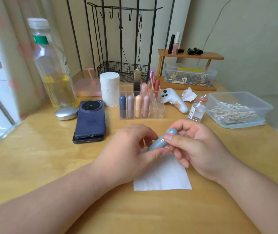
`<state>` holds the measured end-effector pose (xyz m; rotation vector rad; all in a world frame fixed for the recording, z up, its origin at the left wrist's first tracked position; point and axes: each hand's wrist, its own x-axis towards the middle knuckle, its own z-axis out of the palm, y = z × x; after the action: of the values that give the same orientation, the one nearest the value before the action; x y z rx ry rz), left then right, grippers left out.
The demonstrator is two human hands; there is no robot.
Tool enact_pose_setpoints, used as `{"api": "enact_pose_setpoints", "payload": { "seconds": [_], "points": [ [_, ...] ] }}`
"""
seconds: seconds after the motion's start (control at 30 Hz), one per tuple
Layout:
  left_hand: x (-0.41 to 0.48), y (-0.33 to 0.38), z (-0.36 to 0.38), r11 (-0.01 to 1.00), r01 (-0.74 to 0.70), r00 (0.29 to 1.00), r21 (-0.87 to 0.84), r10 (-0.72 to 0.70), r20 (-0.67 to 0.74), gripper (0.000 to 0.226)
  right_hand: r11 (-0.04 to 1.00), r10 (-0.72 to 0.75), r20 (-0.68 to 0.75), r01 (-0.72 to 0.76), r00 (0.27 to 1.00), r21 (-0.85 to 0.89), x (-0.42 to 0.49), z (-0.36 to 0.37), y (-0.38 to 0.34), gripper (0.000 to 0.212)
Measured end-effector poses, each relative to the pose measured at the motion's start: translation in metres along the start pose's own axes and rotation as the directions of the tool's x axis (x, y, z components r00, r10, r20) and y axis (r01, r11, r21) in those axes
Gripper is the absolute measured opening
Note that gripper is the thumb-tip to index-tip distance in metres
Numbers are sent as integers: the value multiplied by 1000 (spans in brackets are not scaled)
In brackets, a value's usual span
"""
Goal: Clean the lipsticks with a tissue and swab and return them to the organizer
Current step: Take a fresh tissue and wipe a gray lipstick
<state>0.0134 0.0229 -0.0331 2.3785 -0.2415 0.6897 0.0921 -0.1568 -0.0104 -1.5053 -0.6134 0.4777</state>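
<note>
Grey-blue lipstick [162, 139] pinched between both hands, just above the tissue [165, 178].
Left hand [131, 149] curls round its lower end and right hand [200, 149] nips the upper end between thumb and fingers, the tube tilted and off the table. I'd guess the cap is about to be pulled. That glossy, rounded case could slip and roll away, or a sudden jerk might knock the small bottle [196, 110] beside the organizer [158, 108].

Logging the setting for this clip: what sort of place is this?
Likely a home vanity desk: a clear lipstick organizer, a wire jewellery stand and nail polish on a small wooden shelf.
</note>
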Motion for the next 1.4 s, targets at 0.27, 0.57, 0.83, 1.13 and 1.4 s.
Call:
{"api": "enact_pose_setpoints", "payload": {
  "seconds": [0.27, 0.57, 0.83, 1.13, 1.4],
  "points": [
    [2, -7, -3, 999, 50, 998, 1, -50, 45, 19, 984, -80, -160, 103, 984, 145, 9, -13, -11, 7],
    [15, -20, -1, 916, 385, 923, -113, -384, 25, 13, 970, -31, -116, 58, 993, 235, 8, -14, 2, 19],
    [21, -27, 2, 880, 476, 877, 9, -475, 76, 17, 994, -98, -89, 102, 991, 44, 7, -11, 9, 27],
    [16, -28, 3, 887, 457, 886, 67, -460, 51, 18, 968, -183, -40, 173, 982, -182, 1, -7, 1, 32],
    [17, -24, 2, 874, 474, 874, 104, -482, 63, 22, 950, -192, -50, 172, 980, -261, 0, -7, 8, 32]
  ]
}}
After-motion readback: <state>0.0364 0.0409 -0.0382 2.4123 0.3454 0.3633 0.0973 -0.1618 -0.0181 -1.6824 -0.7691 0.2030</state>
